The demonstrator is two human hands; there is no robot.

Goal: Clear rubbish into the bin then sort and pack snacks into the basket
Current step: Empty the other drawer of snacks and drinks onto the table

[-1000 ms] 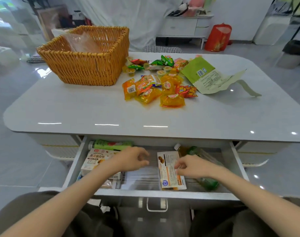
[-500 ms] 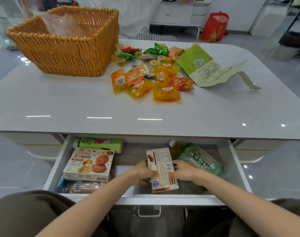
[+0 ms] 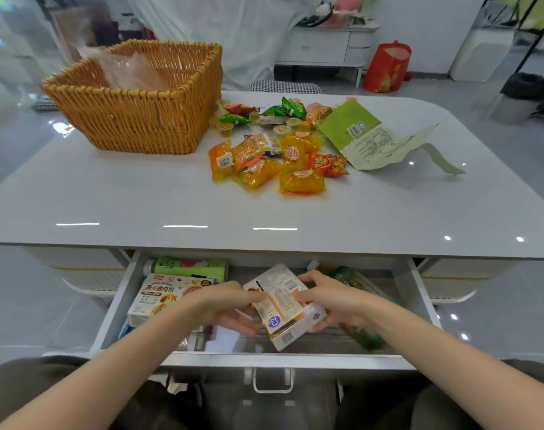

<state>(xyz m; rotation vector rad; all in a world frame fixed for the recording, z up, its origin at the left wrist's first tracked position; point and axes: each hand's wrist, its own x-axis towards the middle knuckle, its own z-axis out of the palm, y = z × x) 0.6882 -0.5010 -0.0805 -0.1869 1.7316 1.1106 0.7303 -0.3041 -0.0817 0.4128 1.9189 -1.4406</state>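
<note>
Both hands are inside the open drawer (image 3: 416, 293) under the white table (image 3: 140, 197). My left hand (image 3: 230, 305) and my right hand (image 3: 329, 301) grip a white and orange snack box (image 3: 284, 305) from either side, and the box is tilted up off the drawer floor. A wicker basket (image 3: 134, 119) with a clear plastic bag inside stands at the table's back left. A pile of orange, yellow and green snack packets (image 3: 273, 156) lies beside it. An empty torn green and white wrapper (image 3: 370, 138) lies to the right of the pile.
The drawer also holds a cookie box (image 3: 162, 297), a green carton (image 3: 190, 268) and a green bottle (image 3: 351, 280). A dark bin (image 3: 525, 91) stands on the floor at the far right, and a red bag (image 3: 387, 68) by a white cabinet behind the table.
Both hands closed in on the snack box and took hold of it. The box has risen from flat on the drawer floor to tilted between my hands.
</note>
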